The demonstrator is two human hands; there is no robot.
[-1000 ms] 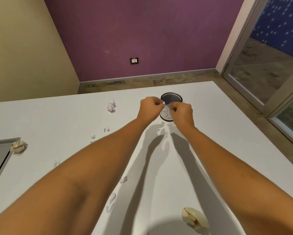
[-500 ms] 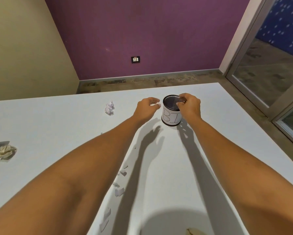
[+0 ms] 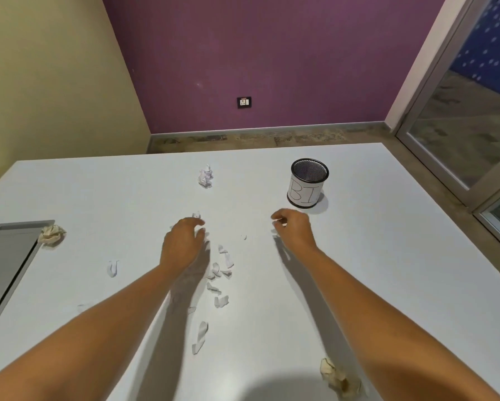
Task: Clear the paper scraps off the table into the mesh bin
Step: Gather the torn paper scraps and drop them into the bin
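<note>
The black mesh bin (image 3: 308, 183), wrapped in a white label marked "BI", stands upright on the white table (image 3: 387, 256) at the far right. My left hand (image 3: 182, 244) reaches palm down over small white paper scraps (image 3: 219, 273), its bent fingertips at a scrap near the top of the trail. My right hand (image 3: 293, 230) hovers just in front and left of the bin. Its fingers are loosely curled, and a tiny white scrap lies at their tips. Several torn scraps trail toward me between my arms, ending in a long strip (image 3: 201, 337).
A crumpled white ball (image 3: 206, 176) lies at the far middle. One beige wad (image 3: 51, 234) sits by a grey inset panel (image 3: 8, 264) at the left, another beige wad (image 3: 341, 379) by my right forearm. A lone scrap (image 3: 112, 268) lies left. A glass door stands beyond the right table edge.
Both hands have drawn back from the bin's rim toward me. The left hand has dropped over the scrap trail, and the right hand has left the bin.
</note>
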